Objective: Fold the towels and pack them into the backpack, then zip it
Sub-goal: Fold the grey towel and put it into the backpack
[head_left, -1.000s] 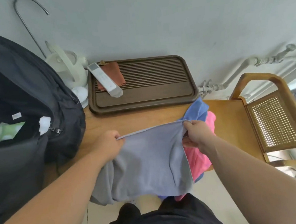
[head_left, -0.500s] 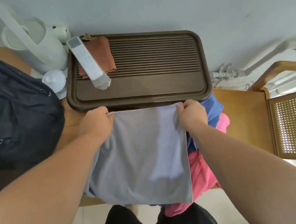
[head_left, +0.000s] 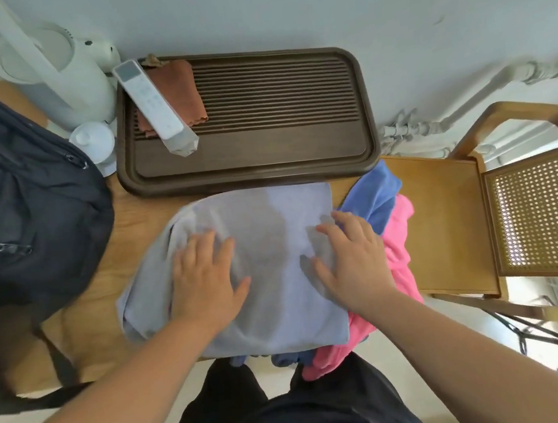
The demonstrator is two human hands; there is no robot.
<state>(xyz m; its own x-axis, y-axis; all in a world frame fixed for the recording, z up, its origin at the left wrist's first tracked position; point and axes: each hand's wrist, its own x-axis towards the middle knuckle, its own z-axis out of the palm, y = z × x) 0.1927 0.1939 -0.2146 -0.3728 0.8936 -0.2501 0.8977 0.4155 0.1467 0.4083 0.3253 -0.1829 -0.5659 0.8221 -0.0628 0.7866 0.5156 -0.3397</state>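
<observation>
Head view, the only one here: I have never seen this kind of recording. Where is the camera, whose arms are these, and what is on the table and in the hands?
There is no machine. A person wears a wide-angle camera on the head, looking forward and down, so the two arms coming in from the bottom are their own. The left hand and right hand lie flat, fingers straight, pressing on a grey towel spread on the wooden table; neither grips anything. Partly under it, on the right, lie a blue towel and a pink towel. A dark backpack sits at the left. Behind the towel is a brown tray holding a white remote and a brown cloth, with a white kettle beside it. A chair stands on the right.
</observation>
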